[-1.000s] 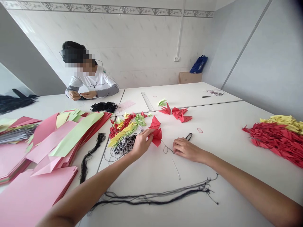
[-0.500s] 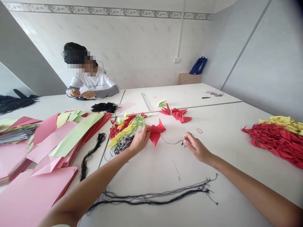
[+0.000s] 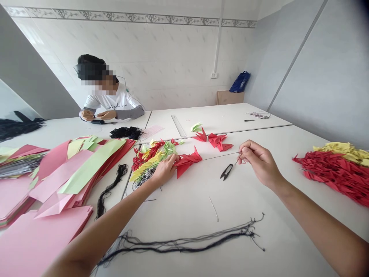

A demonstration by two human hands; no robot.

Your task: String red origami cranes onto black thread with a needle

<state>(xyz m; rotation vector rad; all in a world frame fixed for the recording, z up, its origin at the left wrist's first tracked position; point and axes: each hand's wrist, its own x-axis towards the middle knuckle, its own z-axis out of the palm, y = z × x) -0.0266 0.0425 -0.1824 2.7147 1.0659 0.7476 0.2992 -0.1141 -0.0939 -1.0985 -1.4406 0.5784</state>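
My left hand [image 3: 166,169] is closed on a red folded-paper crane [image 3: 187,162], gripping its left side. A dark thread [image 3: 220,157] runs out of the crane, drawn straight to my right hand [image 3: 257,161], whose fingers pinch its far end. A thin sliver shows below those fingertips; I cannot make out whether it is a needle. Black thread snips [image 3: 226,172] lie on the table just left of my right hand. Several more red paper cranes [image 3: 217,141] rest beyond the thread. Closer to me are a needle [image 3: 213,209] and a long bundle of dark threads [image 3: 184,246].
Colourful folded cranes on cords [image 3: 152,157] are heaped by my left hand. Paper sheets [image 3: 57,238] cover the left side. A pile of red folded pieces [image 3: 331,173] sits at the right. Across the table, a person [image 3: 108,102] works with both hands. A ruler [image 3: 178,125] lies farther back.
My right hand has moved right and away from me, pulling the slack thread straight. The snips, mostly covered before, now show fully. My left hand and the crane have shifted slightly left.
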